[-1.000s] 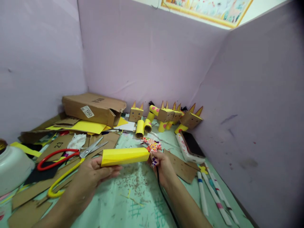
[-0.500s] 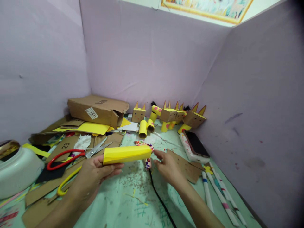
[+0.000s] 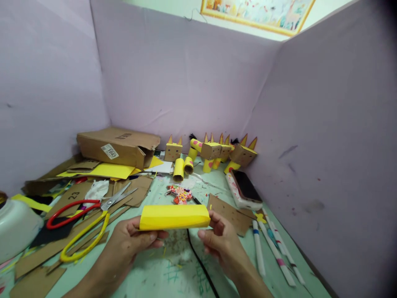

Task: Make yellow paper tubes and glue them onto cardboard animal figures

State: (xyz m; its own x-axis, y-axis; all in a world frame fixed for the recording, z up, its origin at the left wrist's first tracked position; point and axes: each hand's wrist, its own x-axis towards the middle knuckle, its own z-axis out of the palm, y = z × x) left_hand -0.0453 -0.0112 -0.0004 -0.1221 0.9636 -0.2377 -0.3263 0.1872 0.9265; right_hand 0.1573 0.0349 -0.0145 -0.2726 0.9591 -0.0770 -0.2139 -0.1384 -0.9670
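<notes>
A yellow paper tube (image 3: 175, 217), somewhat flattened, lies sideways in front of me above the table. My left hand (image 3: 138, 238) grips its left end, thumb in front and fingers beneath. At the tube's right end is my right hand (image 3: 220, 238), its curled fingers against the edge and partly behind it, the thumb just below. Beyond the tube a glue gun (image 3: 180, 193) wrapped in flowery covering rests on the table, its black cord (image 3: 198, 256) running toward me. Large scissors (image 3: 85, 223) with one red and one yellow handle lie open to the left.
Cardboard animal heads (image 3: 212, 150) with yellow horns and two yellow tubes (image 3: 178, 169) stand at the back. A cardboard box (image 3: 120, 145) sits back left, a white tub (image 3: 18, 227) at far left. On the right are a phone (image 3: 246, 186), a cardboard piece (image 3: 231, 213) and several markers (image 3: 279, 256).
The tube has come lower and nearer, uncovering the glue gun. My right hand has moved from beside the glue gun to the tube's right end. The view has shifted slightly right.
</notes>
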